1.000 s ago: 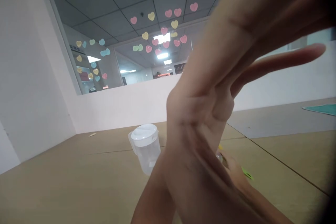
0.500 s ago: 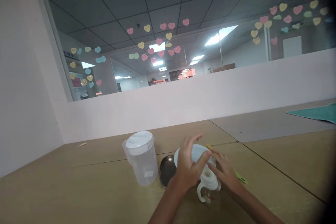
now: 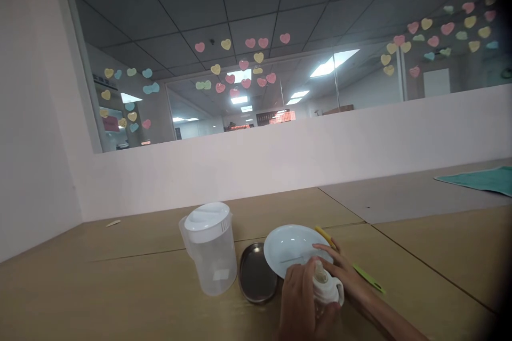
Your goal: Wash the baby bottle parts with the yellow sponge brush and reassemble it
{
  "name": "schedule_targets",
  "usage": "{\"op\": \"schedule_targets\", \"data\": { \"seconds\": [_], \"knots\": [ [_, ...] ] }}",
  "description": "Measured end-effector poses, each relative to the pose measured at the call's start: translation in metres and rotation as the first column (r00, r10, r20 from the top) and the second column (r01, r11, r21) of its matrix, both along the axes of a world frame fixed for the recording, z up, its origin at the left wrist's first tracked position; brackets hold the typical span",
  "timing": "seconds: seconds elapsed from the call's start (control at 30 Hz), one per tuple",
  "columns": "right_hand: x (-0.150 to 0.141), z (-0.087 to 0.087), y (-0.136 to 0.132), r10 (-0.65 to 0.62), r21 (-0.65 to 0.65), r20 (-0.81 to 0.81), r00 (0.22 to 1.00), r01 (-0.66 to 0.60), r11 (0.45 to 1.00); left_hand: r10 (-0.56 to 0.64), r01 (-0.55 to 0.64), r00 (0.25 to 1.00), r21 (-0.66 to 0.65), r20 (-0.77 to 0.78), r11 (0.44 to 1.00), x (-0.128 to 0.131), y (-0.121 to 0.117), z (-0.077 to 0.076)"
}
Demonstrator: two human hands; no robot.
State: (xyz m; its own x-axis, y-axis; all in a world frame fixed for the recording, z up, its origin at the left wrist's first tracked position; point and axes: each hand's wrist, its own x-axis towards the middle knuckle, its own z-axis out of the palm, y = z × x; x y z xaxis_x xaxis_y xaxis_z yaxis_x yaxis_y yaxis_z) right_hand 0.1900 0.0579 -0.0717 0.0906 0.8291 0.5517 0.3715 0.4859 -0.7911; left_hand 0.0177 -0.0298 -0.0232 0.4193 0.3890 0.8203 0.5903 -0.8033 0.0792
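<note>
A clear baby bottle [image 3: 326, 290] with a white collar, a white handle and a pale nipple stands upright at the lower middle. My left hand [image 3: 296, 301] wraps round it from the left, fingers and thumb closed on its side. Just right of the bottle, my right hand [image 3: 342, 266] lies with its fingers stretched toward the rim of a white plate [image 3: 288, 242]. Whether that hand touches the bottle I cannot make out. Both hands hide much of the bottle's body.
A lidded clear pitcher [image 3: 214, 264] stands at left, beside an oval metal dish [image 3: 258, 277]. Right of the plate are a yellow stick-like item [image 3: 325, 235] and a green handle [image 3: 370, 278]. A teal cloth [image 3: 480, 180] lies far right; a small pale piece [image 3: 113, 223] far left.
My left hand came down from above and closed round the bottle. The bottle's handle, seen at its left before, now shows at its right. My right hand stays beside it, fingers stretched.
</note>
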Motion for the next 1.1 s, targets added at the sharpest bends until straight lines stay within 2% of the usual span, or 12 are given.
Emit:
{"op": "schedule_targets", "data": {
  "seconds": [0.1,0.23,0.3,0.37,0.43,0.5,0.6,0.67,0.83,0.93,1.1],
  "knots": [
    [-0.001,0.004,-0.003,0.033,-0.148,-0.042,0.999,-0.039,0.988,0.055,-0.053,0.997,0.052,-0.046,0.997,0.001,-0.002,-0.005],
    [0.000,0.015,-0.010,0.075,-0.181,-0.032,0.997,-0.079,0.980,0.124,-0.119,0.991,0.083,-0.052,0.989,0.001,-0.004,-0.007],
    [0.001,0.025,-0.020,0.022,-0.119,-0.021,1.000,-0.024,0.993,0.122,-0.118,0.991,0.071,-0.052,0.990,0.001,-0.002,-0.007],
    [0.000,0.036,-0.034,-0.028,0.019,0.008,1.000,0.028,0.999,0.124,-0.122,0.991,0.045,-0.040,0.991,0.001,-0.001,-0.007],
    [-0.001,0.045,-0.049,0.012,0.150,0.083,0.997,-0.025,0.988,0.134,-0.134,0.991,0.010,-0.021,0.991,0.000,0.000,-0.006],
    [-0.005,0.049,-0.062,0.096,0.209,0.192,0.977,-0.136,0.968,0.129,-0.130,0.992,-0.043,-0.004,0.991,0.000,0.000,-0.006],
    [-0.012,0.050,-0.072,0.190,0.242,0.296,0.936,-0.266,0.933,0.096,-0.090,0.995,-0.138,0.041,0.986,0.000,0.000,-0.007],
    [-0.016,0.048,-0.073,0.204,0.245,0.308,0.929,-0.285,0.927,0.084,-0.064,0.993,-0.207,0.088,0.976,0.000,0.001,-0.009],
    [-0.020,0.040,-0.070,0.093,0.239,0.210,0.973,-0.143,0.960,0.056,0.020,0.981,-0.380,0.187,0.925,-0.001,0.003,-0.012],
    [-0.017,0.034,-0.071,0.097,0.251,0.199,0.975,-0.146,0.957,0.033,0.060,0.976,-0.411,0.216,0.910,-0.003,0.002,-0.010],
    [-0.011,0.035,-0.074,0.251,0.218,0.189,0.949,-0.290,0.932,0.022,0.079,0.972,-0.416,0.233,0.906,-0.005,0.001,-0.010]
  ]
}}
